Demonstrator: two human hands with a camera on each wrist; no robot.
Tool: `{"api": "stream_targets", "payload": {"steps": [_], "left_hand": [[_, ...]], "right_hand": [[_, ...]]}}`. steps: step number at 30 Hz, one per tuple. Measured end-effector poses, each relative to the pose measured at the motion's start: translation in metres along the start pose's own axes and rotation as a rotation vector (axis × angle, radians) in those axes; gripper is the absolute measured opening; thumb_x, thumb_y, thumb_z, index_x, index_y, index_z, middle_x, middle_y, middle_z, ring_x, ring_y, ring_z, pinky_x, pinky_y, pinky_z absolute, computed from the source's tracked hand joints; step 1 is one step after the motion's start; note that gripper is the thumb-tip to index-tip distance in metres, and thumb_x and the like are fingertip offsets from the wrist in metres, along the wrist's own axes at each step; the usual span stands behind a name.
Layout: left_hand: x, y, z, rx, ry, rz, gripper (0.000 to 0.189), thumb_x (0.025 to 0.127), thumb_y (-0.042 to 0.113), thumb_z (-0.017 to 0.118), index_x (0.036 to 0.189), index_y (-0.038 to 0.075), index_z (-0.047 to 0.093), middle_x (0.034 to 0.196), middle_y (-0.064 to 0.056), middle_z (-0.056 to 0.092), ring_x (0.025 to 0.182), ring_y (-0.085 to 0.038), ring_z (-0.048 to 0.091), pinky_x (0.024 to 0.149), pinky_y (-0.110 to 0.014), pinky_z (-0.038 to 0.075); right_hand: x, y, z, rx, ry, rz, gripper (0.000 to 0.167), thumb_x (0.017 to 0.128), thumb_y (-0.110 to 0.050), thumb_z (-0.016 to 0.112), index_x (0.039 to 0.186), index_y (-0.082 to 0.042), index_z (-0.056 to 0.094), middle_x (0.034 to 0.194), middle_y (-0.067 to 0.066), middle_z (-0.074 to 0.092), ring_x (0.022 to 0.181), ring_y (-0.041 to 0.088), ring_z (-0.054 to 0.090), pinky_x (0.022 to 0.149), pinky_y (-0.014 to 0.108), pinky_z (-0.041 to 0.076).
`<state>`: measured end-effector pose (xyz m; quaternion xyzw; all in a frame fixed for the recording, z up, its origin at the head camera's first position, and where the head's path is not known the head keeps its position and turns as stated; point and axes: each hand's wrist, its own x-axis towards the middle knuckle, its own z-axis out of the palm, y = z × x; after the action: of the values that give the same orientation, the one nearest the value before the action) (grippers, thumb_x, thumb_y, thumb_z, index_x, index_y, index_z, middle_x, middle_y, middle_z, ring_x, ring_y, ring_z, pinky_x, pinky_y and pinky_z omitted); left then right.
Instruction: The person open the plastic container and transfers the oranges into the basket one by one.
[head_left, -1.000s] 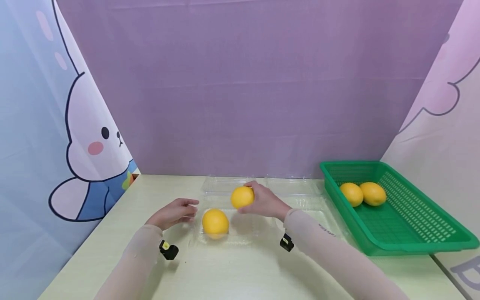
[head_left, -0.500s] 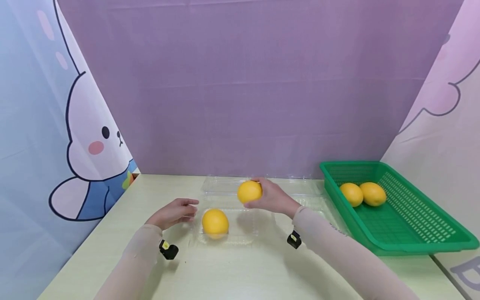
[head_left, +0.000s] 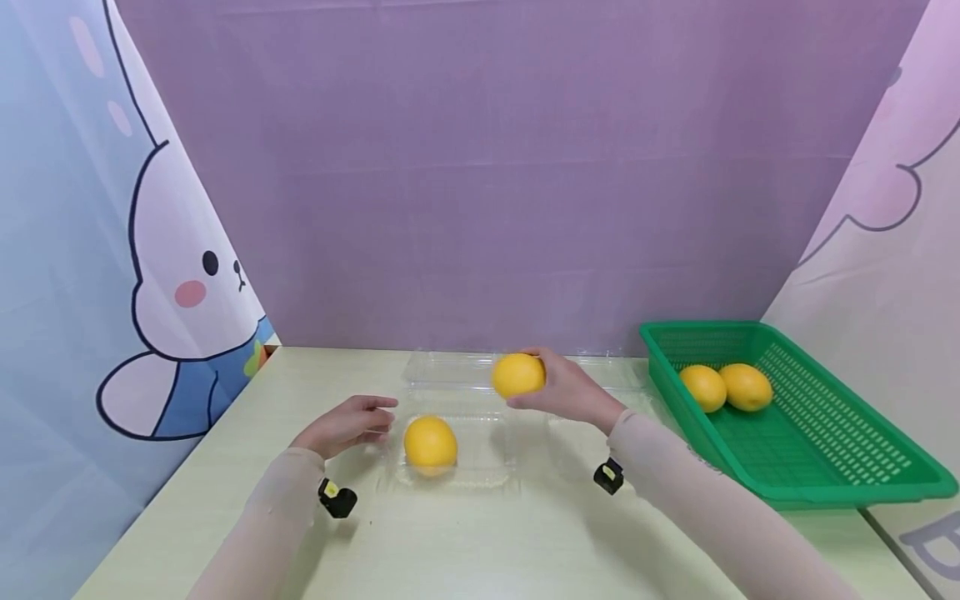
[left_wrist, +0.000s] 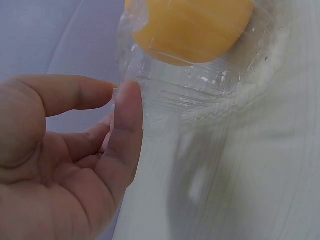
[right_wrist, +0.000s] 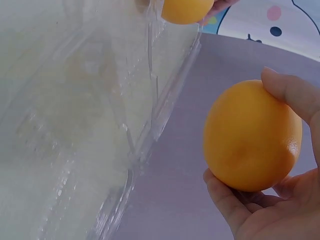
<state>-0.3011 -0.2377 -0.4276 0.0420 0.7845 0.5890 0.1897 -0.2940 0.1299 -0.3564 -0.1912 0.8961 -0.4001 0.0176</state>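
Note:
My right hand (head_left: 566, 390) grips an orange (head_left: 517, 376) above the clear plastic box. In the right wrist view, the thumb lies over the top of this smooth, slightly oval orange (right_wrist: 252, 135) and fingers curl beneath it. A second orange (head_left: 431, 446) sits in the left compartment of the clear plastic box (head_left: 487, 475). At that box's left side is my left hand (head_left: 352, 425). The left wrist view has its thumb and a finger (left_wrist: 129, 107) pinching the thin edge of the clear plastic box (left_wrist: 200, 92).
A green basket (head_left: 765, 492) with two more oranges (head_left: 726, 387) stands on the right. The box's raised clear lid (head_left: 450, 367) is at the back, before a purple cloth (head_left: 465, 183). The pale table (head_left: 465, 558) extends in front.
My right hand has moved to the right and slightly up and away with the orange in it. The left hand and the orange in the box have stayed put.

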Motion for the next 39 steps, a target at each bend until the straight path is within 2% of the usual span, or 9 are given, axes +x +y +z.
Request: {"api": "stream_targets", "payload": {"steps": [20, 33, 39], "left_hand": [[-0.002, 0.004, 0.002, 0.007, 0.012, -0.025, 0.050, 0.102, 0.010, 0.053, 0.147, -0.007, 0.040, 0.137, -0.025, 0.047, 0.110, -0.032, 0.052, 0.092, -0.034, 0.054], [-0.003, 0.002, 0.002, 0.003, 0.007, -0.009, 0.050, 0.103, 0.010, 0.052, 0.148, -0.008, 0.038, 0.136, -0.025, 0.047, 0.111, -0.033, 0.052, 0.092, -0.033, 0.054], [-0.002, 0.003, 0.002, 0.005, 0.011, -0.014, 0.050, 0.103, 0.010, 0.053, 0.147, -0.008, 0.039, 0.137, -0.025, 0.047, 0.112, -0.034, 0.052, 0.092, -0.034, 0.054]], "right_hand": [[-0.015, 0.019, -0.036, -0.051, 0.058, 0.021, 0.083, 0.082, -0.036, 0.084, 0.147, -0.008, 0.040, 0.140, 0.015, 0.051, 0.111, 0.034, 0.058, 0.091, 0.052, 0.052], [-0.027, 0.026, -0.080, -0.118, 0.113, 0.068, 0.088, 0.083, -0.049, 0.079, 0.148, -0.008, 0.037, 0.138, 0.019, 0.050, 0.108, 0.036, 0.058, 0.084, 0.051, 0.053], [-0.036, 0.028, -0.100, -0.126, 0.109, 0.126, 0.091, 0.085, -0.052, 0.076, 0.151, -0.008, 0.031, 0.140, 0.021, 0.045, 0.109, 0.037, 0.056, 0.081, 0.049, 0.053]]}}
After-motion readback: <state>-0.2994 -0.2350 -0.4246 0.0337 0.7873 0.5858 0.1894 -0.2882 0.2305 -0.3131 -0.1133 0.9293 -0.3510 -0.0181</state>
